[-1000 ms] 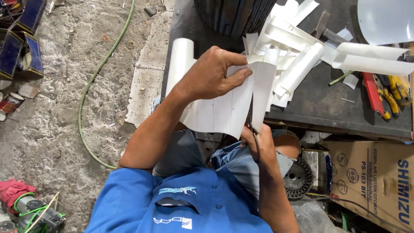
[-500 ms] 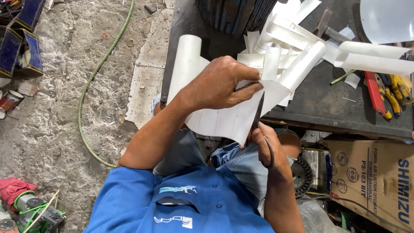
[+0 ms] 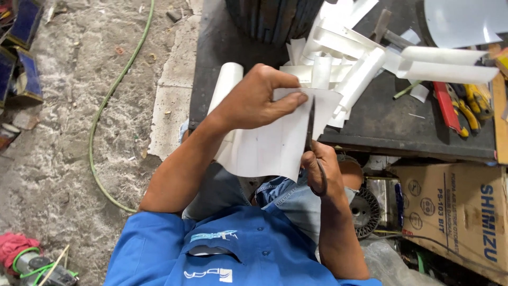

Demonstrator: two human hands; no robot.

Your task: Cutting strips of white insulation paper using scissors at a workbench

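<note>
My left hand (image 3: 259, 98) grips a curled white sheet (image 3: 264, 148) by its top edge, in front of my chest. My right hand (image 3: 320, 172) is closed on the handles of scissors (image 3: 310, 127), whose blades run upward into the sheet near its right side. The sheet carries faint ruled lines. Just behind it, a heap of cut white strips (image 3: 344, 58) lies on the dark worktable (image 3: 381, 122). My blue shirt and jeans fill the bottom of the view.
Red-handled and yellow-handled pliers (image 3: 460, 108) lie at the table's right end. A cardboard box (image 3: 455, 212) and a round motor part (image 3: 365, 212) sit below the table. A green hose (image 3: 106, 122) curves over the concrete floor at left.
The strip that hung at the sheet's right edge is gone. The scissors have moved up into the sheet, and my left hand has shifted its hold slightly right.
</note>
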